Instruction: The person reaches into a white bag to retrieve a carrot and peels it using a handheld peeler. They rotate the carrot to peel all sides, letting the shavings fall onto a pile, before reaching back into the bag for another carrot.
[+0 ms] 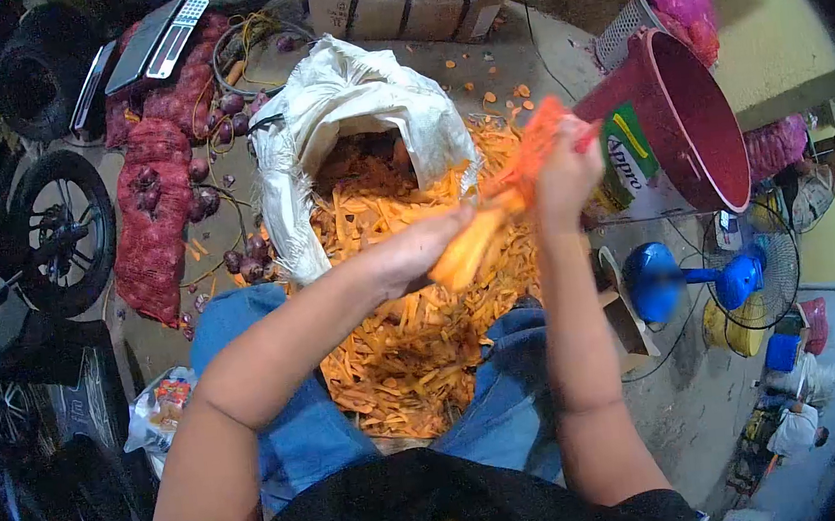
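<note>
My left hand [422,250] is closed around a thick peeled carrot [469,251], held at a slant over the heap of peelings. My right hand [568,184] grips a red peeler [531,139], which is smeared by motion near the carrot's far end. Long orange carrot peelings [401,347] cover the floor between my knees. A white woven sack [360,80] lies behind the heap, its mouth toward me. Dark contents show inside the sack, but I cannot make them out.
A big red bucket [661,127] is tipped on its side at the right, near a blue fan [710,274]. Red onions in net sacks [148,226], a scale [160,44] and a motorbike wheel [60,235] are at the left. A cardboard box [413,5] stands behind.
</note>
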`<move>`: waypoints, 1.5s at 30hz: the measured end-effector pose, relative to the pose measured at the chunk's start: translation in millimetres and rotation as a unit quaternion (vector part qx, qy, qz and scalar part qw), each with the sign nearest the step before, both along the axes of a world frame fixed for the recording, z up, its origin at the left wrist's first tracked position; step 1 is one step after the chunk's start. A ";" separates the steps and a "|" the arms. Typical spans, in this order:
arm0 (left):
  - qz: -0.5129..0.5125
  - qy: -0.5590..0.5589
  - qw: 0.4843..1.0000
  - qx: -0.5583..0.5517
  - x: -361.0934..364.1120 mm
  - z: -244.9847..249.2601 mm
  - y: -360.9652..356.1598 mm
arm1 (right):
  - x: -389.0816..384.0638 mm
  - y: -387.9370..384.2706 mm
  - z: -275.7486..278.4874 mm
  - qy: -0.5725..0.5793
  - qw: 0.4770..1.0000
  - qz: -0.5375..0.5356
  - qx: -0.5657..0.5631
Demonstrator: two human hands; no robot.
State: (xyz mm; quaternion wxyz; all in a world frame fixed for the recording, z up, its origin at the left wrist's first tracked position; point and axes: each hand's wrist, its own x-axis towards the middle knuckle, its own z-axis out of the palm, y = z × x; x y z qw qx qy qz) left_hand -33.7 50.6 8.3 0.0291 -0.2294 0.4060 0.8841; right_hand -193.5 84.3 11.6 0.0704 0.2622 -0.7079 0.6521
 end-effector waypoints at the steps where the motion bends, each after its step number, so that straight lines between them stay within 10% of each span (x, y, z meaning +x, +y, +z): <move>1: -0.011 0.044 0.998 -0.049 1.3 -1.2 3.8 | -23.3 3.1 -5.0 -0.054 0.997 -0.055 0.007; 5: -0.008 0.058 0.980 -0.188 3.9 -5.2 -2.3 | -44.3 19.1 9.0 -0.124 0.983 -0.121 0.059; 9: 0.000 -0.003 0.923 -0.386 6.4 2.9 -25.5 | -29.2 20.2 -3.0 -0.042 0.966 0.191 0.171; 14: 0.062 -0.069 0.804 -0.587 6.1 7.4 -43.7 | 15.0 24.1 13.5 -0.007 0.883 0.287 0.371; 25: 0.050 -0.024 0.797 -0.601 2.6 25.5 -44.6 | 12.2 18.3 -14.9 -0.138 0.867 0.320 0.356; 32: 0.124 0.080 0.908 -0.392 1.7 17.1 -44.8 | 25.2 7.2 -49.4 -0.191 0.783 0.338 0.487; 34: 0.144 0.124 0.920 -0.344 -3.2 7.1 -46.8 | 33.0 5.4 -72.4 -0.247 0.769 0.428 0.405; 36: 0.161 0.178 0.807 -0.540 -4.5 -0.8 -49.2 | 51.0 5.0 -61.0 -0.347 0.773 0.451 0.280; 41: 0.132 0.130 0.800 -0.571 2.7 13.3 -47.6 | 66.9 -5.4 -26.8 -0.402 0.775 0.467 0.137; 43: 0.127 0.118 0.787 -0.593 6.9 22.3 -50.1 | 61.7 -13.9 -33.4 -0.647 0.657 0.377 -0.082; 45: 0.143 0.079 0.816 -0.555 10.7 26.5 -53.1 | 57.7 -11.9 -23.0 -0.598 0.717 0.355 -0.050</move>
